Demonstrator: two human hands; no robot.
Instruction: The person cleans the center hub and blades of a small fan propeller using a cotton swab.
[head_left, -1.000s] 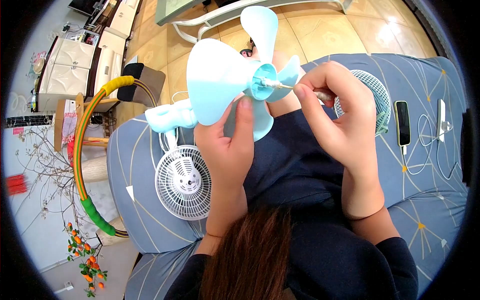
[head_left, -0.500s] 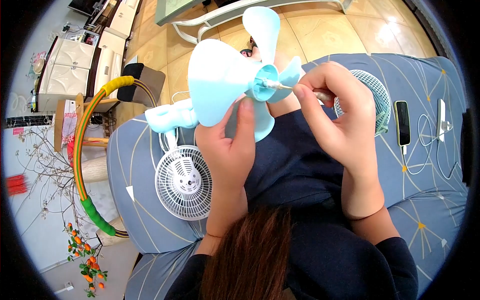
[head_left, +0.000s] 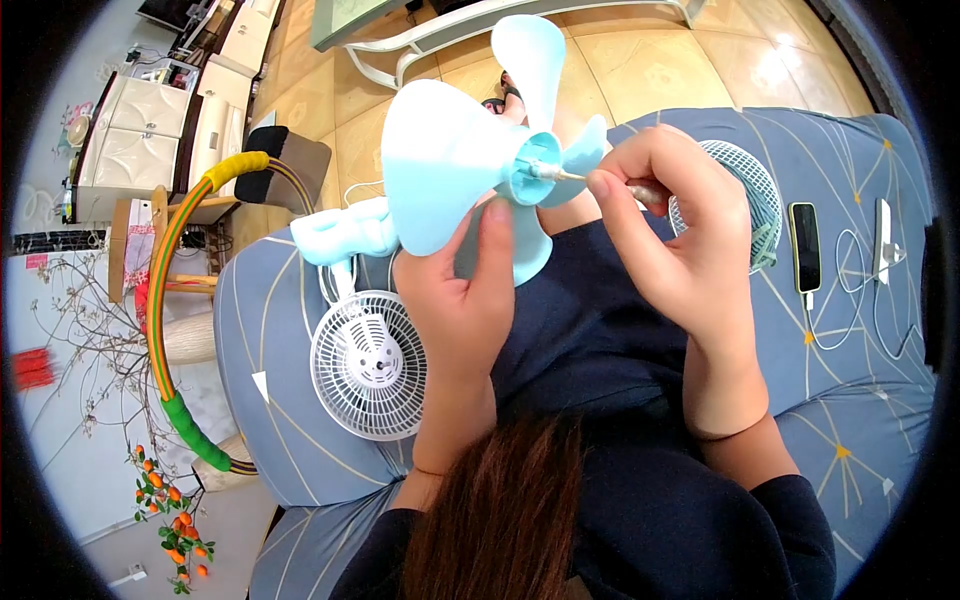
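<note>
My left hand [head_left: 460, 270] grips the light blue fan blade [head_left: 435, 165] by its lower side, with the thumb near the hub. The open back of the hub faces my right hand [head_left: 680, 220], which pinches a cotton swab [head_left: 572, 177]. The swab's white tip reaches into the hub, at its centre post. Something pale is tucked in the curled fingers of my right hand; I cannot make out what. Left of my left arm lies a white rear fan grille [head_left: 368, 365] beside the light blue fan body [head_left: 345, 232]. A pale blue front grille [head_left: 762, 205] rests partly behind my right hand.
The blue patterned sofa [head_left: 290, 460] carries a phone [head_left: 804, 245] on a charging cable and a white power strip [head_left: 884, 240] at the right. A striped hoop [head_left: 160, 300] leans at the left, near a dark stool [head_left: 290, 170]. A table [head_left: 430, 60] stands beyond my knees.
The fan blade and my left hand have shifted slightly right. My right hand and the swab have barely moved.
</note>
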